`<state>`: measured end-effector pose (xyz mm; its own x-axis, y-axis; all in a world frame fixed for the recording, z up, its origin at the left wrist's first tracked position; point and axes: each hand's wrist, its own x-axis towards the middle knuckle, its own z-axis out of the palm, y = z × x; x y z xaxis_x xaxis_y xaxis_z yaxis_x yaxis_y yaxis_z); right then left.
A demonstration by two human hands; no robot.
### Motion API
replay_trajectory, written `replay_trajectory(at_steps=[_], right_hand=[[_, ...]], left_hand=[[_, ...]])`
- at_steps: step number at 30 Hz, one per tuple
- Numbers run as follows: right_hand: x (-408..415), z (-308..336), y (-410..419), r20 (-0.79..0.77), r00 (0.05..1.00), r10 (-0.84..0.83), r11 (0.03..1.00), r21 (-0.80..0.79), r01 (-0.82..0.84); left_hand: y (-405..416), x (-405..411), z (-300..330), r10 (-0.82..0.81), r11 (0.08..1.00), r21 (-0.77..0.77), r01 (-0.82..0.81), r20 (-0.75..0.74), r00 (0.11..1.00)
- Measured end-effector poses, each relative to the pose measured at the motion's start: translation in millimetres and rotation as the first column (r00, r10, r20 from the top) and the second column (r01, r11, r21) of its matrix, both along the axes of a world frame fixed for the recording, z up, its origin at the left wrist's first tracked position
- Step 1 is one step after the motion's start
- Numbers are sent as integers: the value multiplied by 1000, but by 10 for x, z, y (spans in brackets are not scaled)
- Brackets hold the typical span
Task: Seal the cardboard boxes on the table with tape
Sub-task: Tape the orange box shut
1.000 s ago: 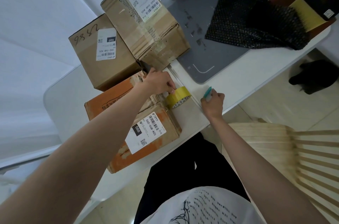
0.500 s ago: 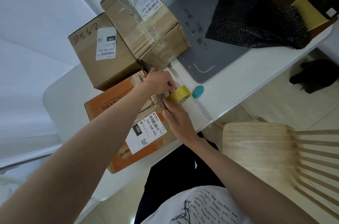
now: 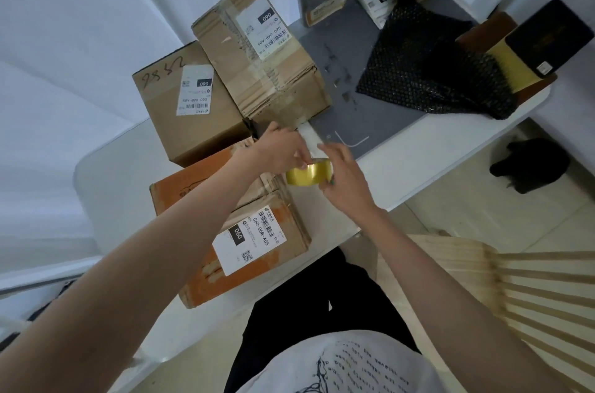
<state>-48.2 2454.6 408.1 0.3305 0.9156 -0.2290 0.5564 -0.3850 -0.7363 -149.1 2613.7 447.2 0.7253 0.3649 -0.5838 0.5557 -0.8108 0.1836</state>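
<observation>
On the left half of the white table (image 3: 450, 164) stand three cardboard boxes. Farthest left is a plain brown box (image 3: 190, 102) with a handwritten number and a white shipping label on top. Nearer the person lies an orange-printed box (image 3: 231, 231), its label facing up and its top flaps creased along the middle seam. Just right of the plain box, and touching it, a taller brown box (image 3: 260, 54) carries clear tape across its top and another label.

The left hand (image 3: 283, 148) reaches over the far end of the orange box, fingers curled, fingertips pinching at the upper rim of the yellow tape roll (image 3: 309, 173). The roll is just off the orange box's right far corner, above the table edge. The right hand (image 3: 344, 180) cups the roll from the right, fingers and thumb wrapped round its side. Whether a loose end of tape is pulled out cannot be told.

Farther right a grey mat (image 3: 354, 109) covers the tabletop, with black bubble wrap (image 3: 434, 77) lying on it. At the far right edge sits a black-and-yellow flat package (image 3: 541, 41). A wooden slatted chair (image 3: 515, 289) stands near the person on the right.
</observation>
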Motion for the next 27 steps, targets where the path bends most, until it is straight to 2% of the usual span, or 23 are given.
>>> replay_trajectory(at_steps=[2,4,6,8,11,15,21,25,27], right_hand=[[105,122,93,-34,996,85,989,-117,-88],[141,279,149,-114,989,91,984,-142,-107],[118,440,169,-215,975,57,990,-116,-83],[37,593,157,-316,949,-5,997,-70,-18],[-166,752,104,-414,909,-45,999,7,53],[-410,861,78,-516,854,-72,993,48,112],[-527,970,60,-444,896,12,989,138,55],[-545,963,-16,-401,914,61,989,147,-1],[-541,967,-42,-386,920,69,989,144,-14]], left_hand=[[-22,-9,170,-48,997,60,44,65,997],[-24,-60,341,-25,997,78,11,182,983],[-40,-152,510,95,993,26,-111,355,930],[-77,-263,678,296,952,-67,-297,438,849],[-118,-450,880,516,855,-166,-492,381,767],[-233,-674,1032,589,804,-203,-559,401,701],[-351,-886,1150,758,638,-382,-669,466,456],[-299,-998,1218,766,616,-385,-687,495,410],[-260,-1037,1253,769,623,-390,-678,463,441]])
